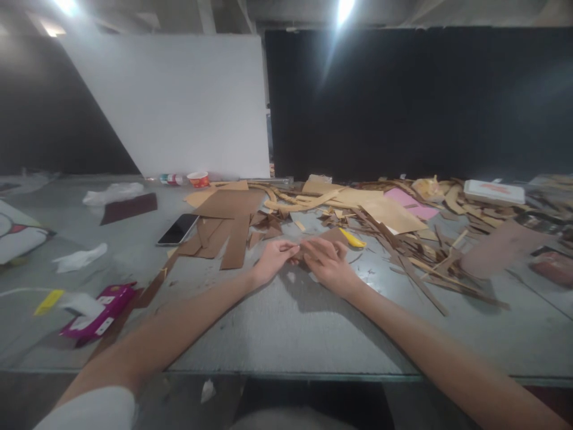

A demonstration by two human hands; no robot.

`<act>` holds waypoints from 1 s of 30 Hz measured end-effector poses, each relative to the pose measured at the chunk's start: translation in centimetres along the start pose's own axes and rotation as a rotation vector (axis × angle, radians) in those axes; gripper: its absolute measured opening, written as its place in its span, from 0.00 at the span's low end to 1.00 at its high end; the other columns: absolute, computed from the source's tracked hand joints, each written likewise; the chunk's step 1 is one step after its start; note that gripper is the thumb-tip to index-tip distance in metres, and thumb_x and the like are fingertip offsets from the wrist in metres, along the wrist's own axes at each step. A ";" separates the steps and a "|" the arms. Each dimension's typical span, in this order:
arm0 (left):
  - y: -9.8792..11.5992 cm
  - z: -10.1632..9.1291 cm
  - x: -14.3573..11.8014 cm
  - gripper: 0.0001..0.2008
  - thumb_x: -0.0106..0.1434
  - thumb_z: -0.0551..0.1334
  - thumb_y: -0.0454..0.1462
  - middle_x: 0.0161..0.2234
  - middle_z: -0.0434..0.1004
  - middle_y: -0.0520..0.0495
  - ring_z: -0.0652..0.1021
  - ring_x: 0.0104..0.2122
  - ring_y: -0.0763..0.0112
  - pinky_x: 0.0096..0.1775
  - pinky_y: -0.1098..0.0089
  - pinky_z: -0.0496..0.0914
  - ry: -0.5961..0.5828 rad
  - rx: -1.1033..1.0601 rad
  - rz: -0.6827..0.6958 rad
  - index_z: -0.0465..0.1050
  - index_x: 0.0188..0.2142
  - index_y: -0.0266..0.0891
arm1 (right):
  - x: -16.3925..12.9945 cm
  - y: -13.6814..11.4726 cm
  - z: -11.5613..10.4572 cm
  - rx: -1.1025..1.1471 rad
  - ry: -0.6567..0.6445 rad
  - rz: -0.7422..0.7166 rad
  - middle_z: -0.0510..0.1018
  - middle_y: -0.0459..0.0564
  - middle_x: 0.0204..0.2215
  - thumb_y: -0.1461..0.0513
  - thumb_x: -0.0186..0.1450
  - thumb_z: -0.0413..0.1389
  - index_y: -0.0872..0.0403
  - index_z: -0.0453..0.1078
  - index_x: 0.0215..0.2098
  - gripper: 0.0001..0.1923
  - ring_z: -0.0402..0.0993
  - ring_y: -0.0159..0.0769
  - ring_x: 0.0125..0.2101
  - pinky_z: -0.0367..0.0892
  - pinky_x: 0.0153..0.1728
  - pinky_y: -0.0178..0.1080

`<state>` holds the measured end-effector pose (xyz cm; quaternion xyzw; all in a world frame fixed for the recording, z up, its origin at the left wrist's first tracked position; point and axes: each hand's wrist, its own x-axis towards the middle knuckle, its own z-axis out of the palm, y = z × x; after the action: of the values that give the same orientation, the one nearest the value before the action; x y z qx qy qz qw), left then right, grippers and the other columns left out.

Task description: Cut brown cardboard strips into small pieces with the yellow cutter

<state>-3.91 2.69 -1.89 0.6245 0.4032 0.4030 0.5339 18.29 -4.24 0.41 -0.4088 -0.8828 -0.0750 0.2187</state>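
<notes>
Left hand (274,258) and right hand (329,263) together at table (290,322) centre, fingertips of both pinching a small brown cardboard piece (329,236) lying flat between them, near the yellow cutter (353,239) just to its right. Far left of hands: brown cardboard sheets (228,221), black phone (178,229), red cup (199,178); near left: magenta box (102,307), white tissue (79,258). Far right: heap of cardboard strips (403,233), pink sheet (412,204), white box (493,192).
</notes>
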 end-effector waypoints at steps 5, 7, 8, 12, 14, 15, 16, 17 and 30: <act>0.9 0.6 -0.9 0.12 0.74 0.62 0.41 0.51 0.85 0.40 0.84 0.51 0.59 0.55 0.61 0.76 0.114 0.351 0.181 0.78 0.53 0.39 | 0.1 0.5 0.3 -0.052 -0.020 -0.036 0.66 0.48 0.76 0.66 0.78 0.53 0.47 0.80 0.54 0.16 0.57 0.59 0.73 0.54 0.65 0.62; 1.4 1.0 -1.8 0.14 0.75 0.58 0.36 0.59 0.80 0.38 0.77 0.62 0.57 0.65 0.56 0.69 0.169 0.591 0.351 0.76 0.57 0.40 | 0.2 1.1 0.6 -0.074 -0.018 -0.028 0.66 0.49 0.76 0.64 0.78 0.54 0.47 0.81 0.53 0.14 0.55 0.60 0.73 0.54 0.65 0.64; 1.7 1.2 -2.4 0.15 0.75 0.57 0.34 0.60 0.78 0.38 0.74 0.65 0.56 0.68 0.53 0.67 0.142 0.693 0.417 0.75 0.58 0.40 | 0.3 1.5 0.7 -0.079 -0.022 -0.024 0.66 0.49 0.76 0.63 0.78 0.55 0.46 0.82 0.52 0.13 0.55 0.60 0.73 0.54 0.66 0.65; 2.1 1.7 -3.9 0.19 0.75 0.54 0.32 0.62 0.78 0.37 0.75 0.65 0.54 0.69 0.52 0.67 -0.046 0.934 0.476 0.74 0.61 0.38 | 0.6 2.9 1.3 -0.037 -0.001 -0.011 0.71 0.50 0.73 0.62 0.77 0.58 0.46 0.85 0.46 0.12 0.58 0.60 0.71 0.56 0.65 0.65; 2.1 1.8 -4.0 0.21 0.74 0.55 0.31 0.62 0.78 0.36 0.76 0.65 0.53 0.68 0.52 0.69 -0.104 0.968 0.454 0.74 0.63 0.38 | 0.7 3.5 1.5 0.003 0.030 0.019 0.74 0.51 0.70 0.62 0.77 0.58 0.47 0.86 0.42 0.13 0.60 0.59 0.69 0.58 0.64 0.64; 2.1 1.8 -4.0 0.22 0.73 0.55 0.30 0.63 0.78 0.36 0.76 0.65 0.52 0.68 0.51 0.69 -0.126 0.979 0.453 0.74 0.64 0.38 | 0.7 3.7 1.6 0.020 0.041 0.036 0.76 0.52 0.69 0.62 0.77 0.58 0.47 0.87 0.41 0.14 0.61 0.59 0.68 0.59 0.64 0.63; 2.1 1.8 -4.0 0.23 0.73 0.55 0.30 0.63 0.78 0.36 0.76 0.65 0.52 0.68 0.51 0.68 -0.149 0.999 0.462 0.74 0.64 0.38 | 0.7 3.9 1.7 0.033 0.045 0.048 0.77 0.52 0.67 0.62 0.77 0.58 0.47 0.87 0.40 0.14 0.62 0.59 0.67 0.59 0.63 0.63; 2.2 1.7 -3.9 0.23 0.74 0.54 0.31 0.64 0.78 0.36 0.75 0.66 0.52 0.68 0.51 0.68 -0.170 1.029 0.478 0.74 0.65 0.38 | 0.7 4.1 1.8 0.044 0.043 0.051 0.79 0.52 0.66 0.62 0.77 0.59 0.47 0.87 0.39 0.14 0.64 0.58 0.66 0.60 0.63 0.62; 3.1 1.0 -3.5 0.21 0.77 0.54 0.34 0.60 0.77 0.37 0.76 0.62 0.52 0.61 0.52 0.73 -0.308 1.262 0.617 0.74 0.65 0.39 | -0.1 7.6 0.0 -0.301 -0.050 0.555 0.74 0.70 0.61 0.56 0.79 0.51 0.57 0.70 0.69 0.25 0.65 0.63 0.60 0.60 0.58 0.58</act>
<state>-3.99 -1.23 0.83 0.9492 0.2845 0.1331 -0.0162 24.08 0.62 0.01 -0.6635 -0.7218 -0.1323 0.1459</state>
